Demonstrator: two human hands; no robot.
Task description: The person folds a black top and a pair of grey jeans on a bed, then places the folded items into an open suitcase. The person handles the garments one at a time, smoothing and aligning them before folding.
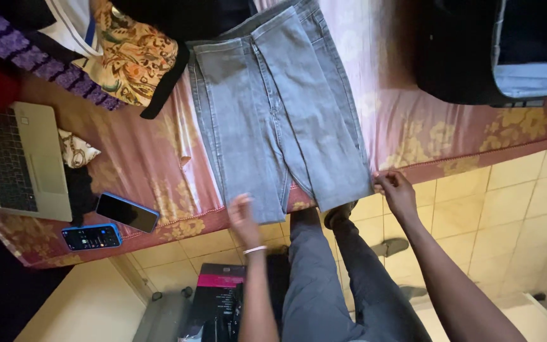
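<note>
1. Right hand [397,190] pinches the hem corner of the grey denim jeans [280,114]. The left hand [243,215] lies on the other hem, too blurred to tell whether it grips.
2. Those jeans lie flat, legs side by side, on the pink floral bedspread [153,158], hems at its near edge.
3. Judging by this, the legs are being straightened. Lifting them evenly would call for a sure hold on both hems.
4. Left of the jeans lie a black phone [127,211] and a blue-cased phone [91,237], with a silver laptop [23,158] beyond them.
5. Farther left of the jeans is a heap of patterned clothes [128,57], and far right a black bag [457,50].
</note>
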